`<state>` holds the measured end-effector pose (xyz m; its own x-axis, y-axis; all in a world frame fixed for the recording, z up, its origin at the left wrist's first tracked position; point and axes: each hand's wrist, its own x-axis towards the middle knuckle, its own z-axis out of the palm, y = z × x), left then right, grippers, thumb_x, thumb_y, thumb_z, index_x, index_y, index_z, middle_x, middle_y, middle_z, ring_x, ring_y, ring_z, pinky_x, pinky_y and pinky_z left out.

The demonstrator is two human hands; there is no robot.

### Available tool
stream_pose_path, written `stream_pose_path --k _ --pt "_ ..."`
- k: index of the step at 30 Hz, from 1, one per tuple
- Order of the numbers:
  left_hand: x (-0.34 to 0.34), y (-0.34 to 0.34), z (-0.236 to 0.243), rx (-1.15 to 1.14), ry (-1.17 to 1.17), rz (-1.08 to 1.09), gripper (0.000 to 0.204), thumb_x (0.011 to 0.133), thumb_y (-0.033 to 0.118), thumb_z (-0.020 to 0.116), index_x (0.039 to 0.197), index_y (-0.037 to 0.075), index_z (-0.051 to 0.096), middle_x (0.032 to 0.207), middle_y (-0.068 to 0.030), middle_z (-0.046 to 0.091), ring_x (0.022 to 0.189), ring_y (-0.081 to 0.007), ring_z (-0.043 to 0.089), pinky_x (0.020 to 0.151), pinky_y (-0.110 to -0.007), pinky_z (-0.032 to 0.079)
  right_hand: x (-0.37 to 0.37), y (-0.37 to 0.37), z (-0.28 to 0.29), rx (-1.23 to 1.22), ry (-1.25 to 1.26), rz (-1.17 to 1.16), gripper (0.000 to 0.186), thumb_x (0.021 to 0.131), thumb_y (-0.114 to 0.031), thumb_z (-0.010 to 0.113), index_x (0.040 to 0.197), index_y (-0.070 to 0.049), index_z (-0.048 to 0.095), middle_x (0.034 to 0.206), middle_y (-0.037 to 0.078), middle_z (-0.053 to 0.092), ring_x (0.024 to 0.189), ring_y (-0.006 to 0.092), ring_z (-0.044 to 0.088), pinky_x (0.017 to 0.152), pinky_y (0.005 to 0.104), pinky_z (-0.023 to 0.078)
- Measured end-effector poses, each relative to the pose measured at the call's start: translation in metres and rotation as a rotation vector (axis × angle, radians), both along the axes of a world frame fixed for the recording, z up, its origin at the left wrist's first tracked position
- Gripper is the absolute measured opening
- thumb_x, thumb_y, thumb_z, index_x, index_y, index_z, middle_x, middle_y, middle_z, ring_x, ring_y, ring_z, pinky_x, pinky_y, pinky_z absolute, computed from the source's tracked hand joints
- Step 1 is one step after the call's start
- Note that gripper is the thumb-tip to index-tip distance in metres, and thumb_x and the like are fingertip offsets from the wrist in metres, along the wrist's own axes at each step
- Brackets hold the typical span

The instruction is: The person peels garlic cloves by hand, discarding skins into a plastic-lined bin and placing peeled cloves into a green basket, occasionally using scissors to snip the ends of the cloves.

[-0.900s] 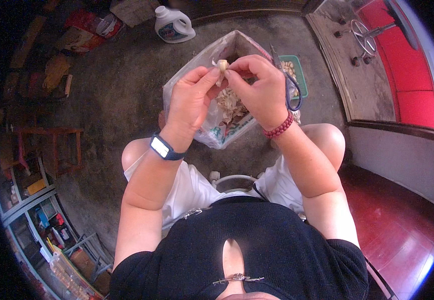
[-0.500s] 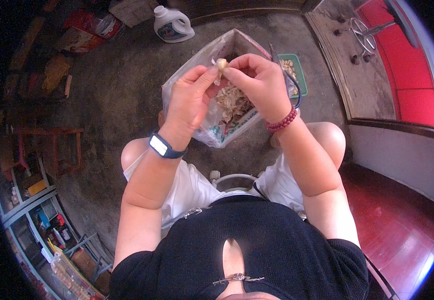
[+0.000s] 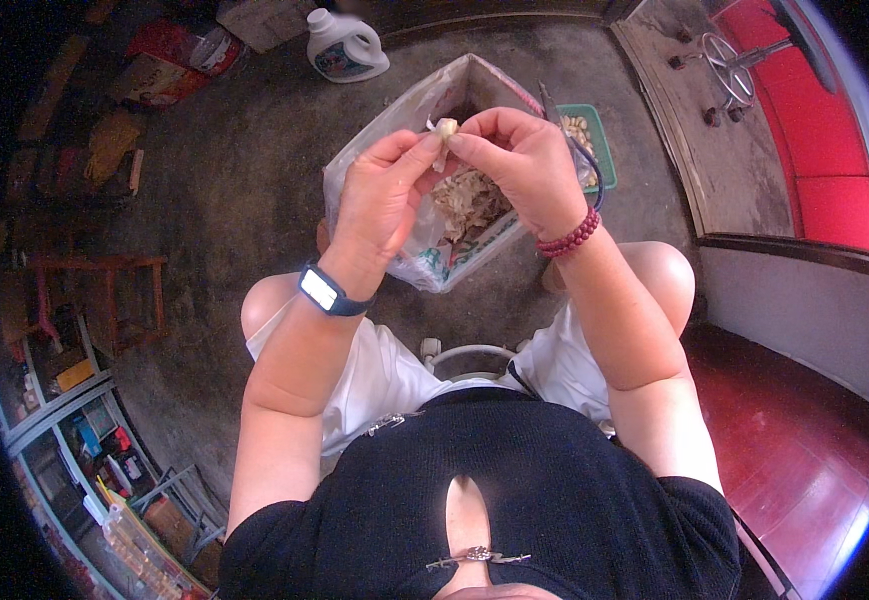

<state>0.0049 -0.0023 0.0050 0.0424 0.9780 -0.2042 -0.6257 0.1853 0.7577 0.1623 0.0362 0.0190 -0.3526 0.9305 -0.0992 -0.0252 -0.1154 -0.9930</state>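
A pale garlic clove (image 3: 446, 128) with loose papery skin is pinched between the fingertips of both hands. My left hand (image 3: 383, 188), with a dark blue band on its wrist, grips it from the left. From the other side the thumb and forefinger of my right hand (image 3: 527, 165) close on it; red beads circle that wrist. Below the hands stands a box lined with clear plastic (image 3: 353, 160), holding a heap of garlic skins (image 3: 467, 205). Past my right hand is a green basket (image 3: 605, 155) with several peeled cloves (image 3: 577, 130), partly hidden.
Scissors with dark blue handles (image 3: 595, 180) lean between box and basket. A white jug (image 3: 343, 50) stands on the concrete floor (image 3: 225, 180) beyond the box. At left are a small wooden stool (image 3: 120, 262) and a shelf (image 3: 50, 415); at right, a red floor (image 3: 780, 450).
Both hands keep their pinch on the clove, which has tilted slightly between the fingertips. Otherwise hardly anything differs.
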Motion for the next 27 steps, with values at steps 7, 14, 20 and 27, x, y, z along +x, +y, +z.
stream_pose_path --k 7,14,20,27 --pt "-0.0004 -0.0004 -0.0020 -0.005 0.017 0.006 0.006 0.088 0.006 0.059 0.087 0.005 0.064 0.087 -0.0054 0.065 0.080 -0.0143 0.061 0.079 -0.031 0.051 0.0006 0.0001 -0.0014 0.011 -0.007 0.002 0.018 0.083 -0.011 0.066 0.091 0.004 0.062 0.083 0.005 0.064 0.074 0.0083 0.059 0.068 0.0193 0.047" --pt "-0.0004 0.0000 -0.0035 -0.029 -0.012 0.028 0.006 0.088 0.007 0.059 0.086 0.006 0.064 0.087 -0.0051 0.065 0.081 -0.0146 0.062 0.080 -0.031 0.051 0.0006 -0.0009 -0.0017 0.047 -0.040 -0.013 0.016 0.083 -0.010 0.065 0.091 0.004 0.062 0.083 0.004 0.065 0.074 0.0074 0.059 0.067 0.0191 0.047" --pt "-0.0010 0.0009 -0.0055 -0.011 -0.043 0.033 0.005 0.088 0.007 0.059 0.086 0.007 0.064 0.087 -0.0049 0.065 0.082 -0.0145 0.062 0.079 -0.031 0.051 -0.0022 -0.0021 -0.0004 0.065 -0.064 -0.025 0.016 0.083 -0.010 0.064 0.090 0.004 0.063 0.083 0.004 0.065 0.074 0.0069 0.058 0.066 0.0190 0.047" --pt "0.0025 -0.0009 -0.0059 0.024 0.044 0.054 0.008 0.087 0.009 0.061 0.091 0.002 0.065 0.090 -0.0061 0.065 0.082 -0.0132 0.062 0.080 -0.028 0.051 -0.0083 -0.0053 -0.0038 0.213 -0.113 -0.149 0.017 0.075 -0.013 0.068 0.079 0.003 0.066 0.074 0.009 0.067 0.065 0.0102 0.061 0.060 0.0246 0.049"
